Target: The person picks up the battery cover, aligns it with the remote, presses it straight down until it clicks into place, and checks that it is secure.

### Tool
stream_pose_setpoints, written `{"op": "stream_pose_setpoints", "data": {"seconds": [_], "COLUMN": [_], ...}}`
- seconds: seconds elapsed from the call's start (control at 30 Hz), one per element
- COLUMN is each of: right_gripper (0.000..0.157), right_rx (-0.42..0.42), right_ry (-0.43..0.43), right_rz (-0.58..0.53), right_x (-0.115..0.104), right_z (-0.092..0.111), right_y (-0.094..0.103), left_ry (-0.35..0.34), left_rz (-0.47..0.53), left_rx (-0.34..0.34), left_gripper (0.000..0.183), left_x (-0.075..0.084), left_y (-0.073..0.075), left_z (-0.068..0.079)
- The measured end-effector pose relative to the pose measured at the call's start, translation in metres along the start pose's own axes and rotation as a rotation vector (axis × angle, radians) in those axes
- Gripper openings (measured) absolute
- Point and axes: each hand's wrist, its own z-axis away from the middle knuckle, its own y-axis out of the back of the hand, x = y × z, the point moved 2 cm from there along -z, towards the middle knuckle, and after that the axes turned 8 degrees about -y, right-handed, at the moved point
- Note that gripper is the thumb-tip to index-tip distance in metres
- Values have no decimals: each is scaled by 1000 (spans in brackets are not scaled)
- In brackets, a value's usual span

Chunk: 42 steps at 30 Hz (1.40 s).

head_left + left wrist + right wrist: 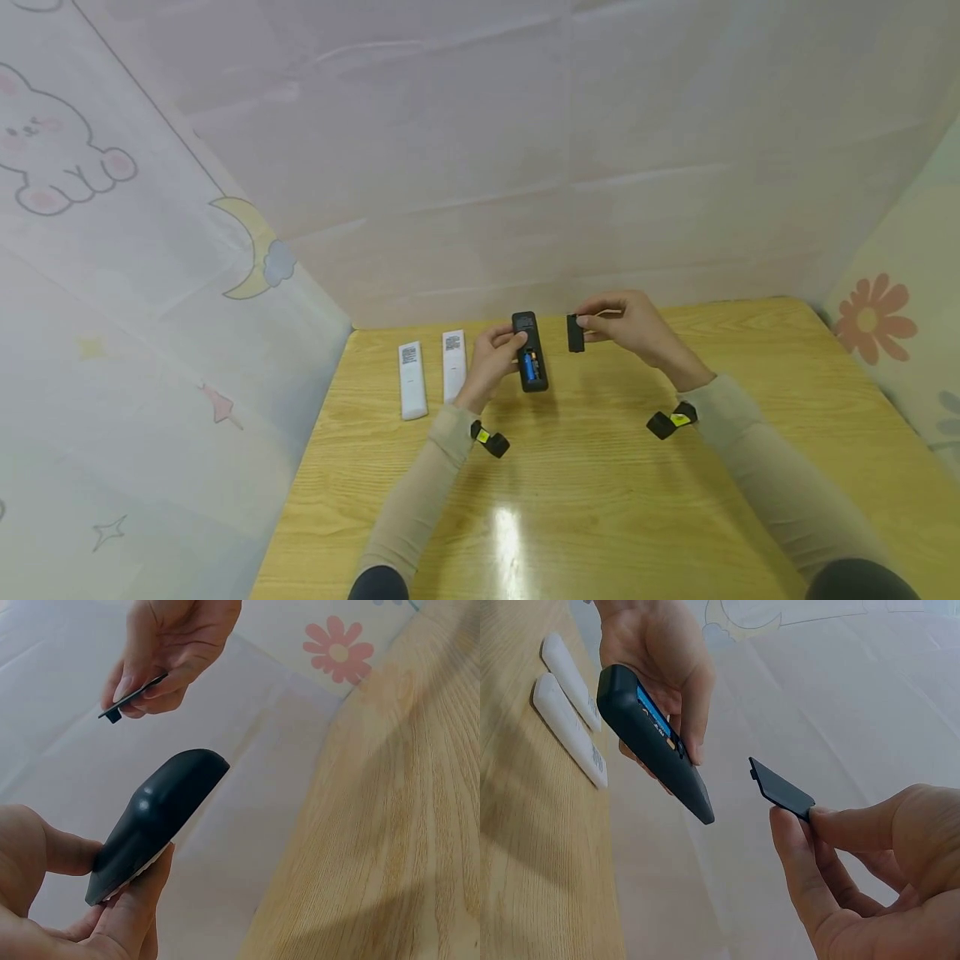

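Observation:
My left hand [491,358] grips a black remote control [528,325] by its side, thumb on the back face and fingers beneath. The battery compartment is uncovered, and batteries [531,367] show inside it, one with a blue wrapper. To the right, my right hand [626,325] pinches the black battery cover [575,333] between thumb and fingertips. In the right wrist view the cover [780,786] stands apart from the remote [649,735], a small tab at its far end. The left wrist view shows the remote [161,806] from its side, held above the table.
Two white remotes [412,379] lie side by side on the wooden table [600,500], left of my left hand. Behind the table's far edge hangs a pale sheet [480,208], with a printed one on the left side. Each wrist wears a strapped black camera [662,425].

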Motion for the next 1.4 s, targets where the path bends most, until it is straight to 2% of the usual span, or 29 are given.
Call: {"op": "stream_pose_setpoints", "data": {"seconds": [0.67, 1.07, 1.4], "right_gripper": [28, 29, 28], "right_rx": [-10, -28, -31], "right_ry": [-6, -5, -3], "right_rz": [13, 2, -5], "right_x": [-1, 0, 2], "right_z": [-4, -4, -4], "right_y": [-11, -18, -25], "left_ry": [10, 2, 1], "left_rz": [16, 29, 5], "left_rx": [-14, -1, -11], "left_gripper": [51, 45, 47], "left_x": [2, 1, 1], "left_y": [-11, -18, -20], "left_z": [-2, -3, -3]}}
